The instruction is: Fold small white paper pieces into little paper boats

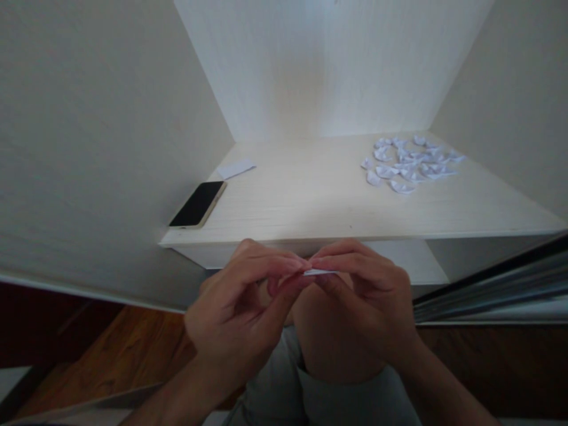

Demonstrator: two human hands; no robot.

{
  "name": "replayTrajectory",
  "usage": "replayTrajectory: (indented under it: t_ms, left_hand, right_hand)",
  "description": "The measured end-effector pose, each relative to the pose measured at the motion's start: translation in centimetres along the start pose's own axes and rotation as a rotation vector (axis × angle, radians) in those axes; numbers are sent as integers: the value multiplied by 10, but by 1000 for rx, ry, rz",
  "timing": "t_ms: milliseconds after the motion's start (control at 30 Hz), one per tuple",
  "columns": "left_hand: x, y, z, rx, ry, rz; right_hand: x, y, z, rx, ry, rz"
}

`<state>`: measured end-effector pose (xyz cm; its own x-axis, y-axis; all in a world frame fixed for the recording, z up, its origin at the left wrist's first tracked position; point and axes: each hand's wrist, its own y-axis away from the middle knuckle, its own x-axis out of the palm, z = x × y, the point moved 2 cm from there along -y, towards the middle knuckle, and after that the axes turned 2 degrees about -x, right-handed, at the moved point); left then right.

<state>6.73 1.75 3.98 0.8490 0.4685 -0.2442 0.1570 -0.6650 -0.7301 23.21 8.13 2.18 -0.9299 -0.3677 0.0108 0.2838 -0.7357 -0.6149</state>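
Between my fingertips is a small folded piece of white paper (320,272), seen nearly edge-on. My left hand (246,302) pinches its left end with thumb and forefinger. On the other side my right hand (370,296) pinches the right part, its fingers lying along the top edge. Both hands meet just in front of the shelf's front edge, above my lap. Much of the paper is hidden by the fingers, so its exact folded shape cannot be made out.
Several small folded white paper pieces (410,163) lie grouped at the right of the pale shelf (302,195). At the left are a phone (198,204) with a dark screen and a flat white paper stack (236,168). Panels enclose the shelf on both sides and behind.
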Motion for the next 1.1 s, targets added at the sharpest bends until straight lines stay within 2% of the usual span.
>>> replayTrajectory:
  t_ms: [100, 233, 467, 600, 700, 767, 833, 933, 1100]
  left_hand:
    - [4, 0, -1, -80, 74, -50]
    - [5, -2, -4, -74, 146, -35]
    - [3, -3, -12, -80, 137, 35]
    - [2, -2, -13, -245, 86, 28]
    - [4, -3, -7, -424, 86, 15]
    - [7, -2, -1, -539, 107, 52]
    - [9, -2, 3, -615, 125, 86]
    - [6, -4, 5, -654, 150, 137]
    - [-1, -18, 4, -671, 151, 392]
  right_hand:
    - [4, 2, -2, 35, -98, -26]
    - [6, 5, -3, 54, -128, -26]
    - [3, 12, -5, -21, -27, 17]
    - [3, 13, 0, -8, 15, 36]
    - [8, 16, -1, 166, -64, -95]
    - [14, 19, -4, 275, -151, -182]
    - [19, 21, -7, 317, -211, -217]
    - [19, 23, -10, 338, -212, -196]
    - [8, 21, -6, 362, -155, -104]
